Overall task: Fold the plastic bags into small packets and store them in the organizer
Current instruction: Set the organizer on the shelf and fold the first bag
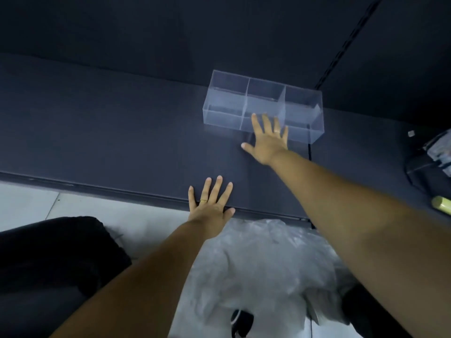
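I found the organizer apparently empty, the right hand at its near wall and the left hand farther back, fingers spread on the tabletop. The plastic bags lay heaped well short of the organizer, none folded or stored.

The organizer is a clear, rectangular box, split by see-through dividers into three compartments in a row. It stands upright, open side up, on the dark bench, toward its far edge. The plastic bags are a crumpled, translucent whitish heap, unfolded, lying below the bench's near edge.
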